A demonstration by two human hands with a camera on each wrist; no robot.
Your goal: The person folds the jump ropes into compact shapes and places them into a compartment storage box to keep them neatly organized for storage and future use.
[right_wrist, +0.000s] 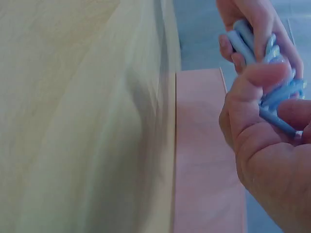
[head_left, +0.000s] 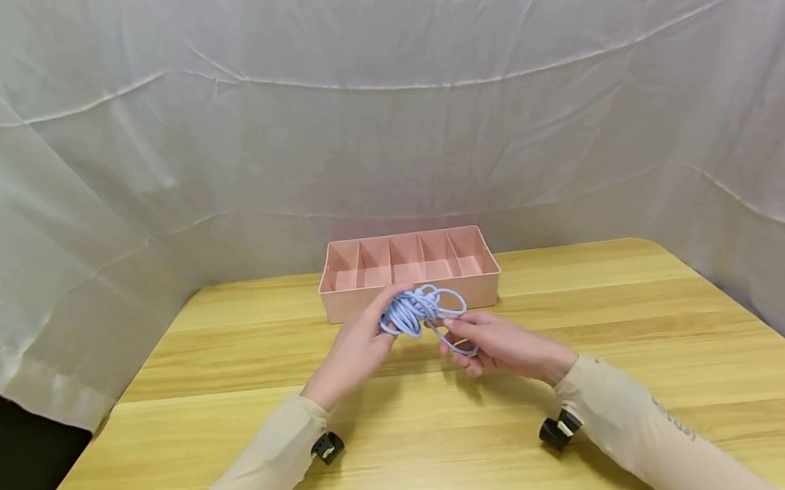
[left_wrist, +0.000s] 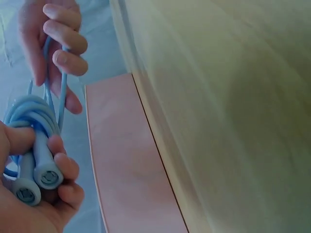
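A light-blue skipping rope [head_left: 416, 311] is bundled in coils above the wooden table [head_left: 633, 337], just in front of a pink tray [head_left: 486, 288]. My left hand [head_left: 364, 341] grips the coils together with the two handles [left_wrist: 41, 172], whose round ends show in the left wrist view. My right hand [head_left: 495, 343] pinches a loose loop of the rope [right_wrist: 279, 97] hanging from the bundle [left_wrist: 29, 114]; its fingers [left_wrist: 60, 43] curl round the strands. Both hands hover over the table's middle, sleeves reaching from the near edge.
The pink tray [left_wrist: 126, 165] has several bare compartments and stands at the back of the table [right_wrist: 73, 121]. A white cloth backdrop [head_left: 387, 114] hangs behind and to both sides. A dark gap [head_left: 20, 451] lies off the table's left corner.
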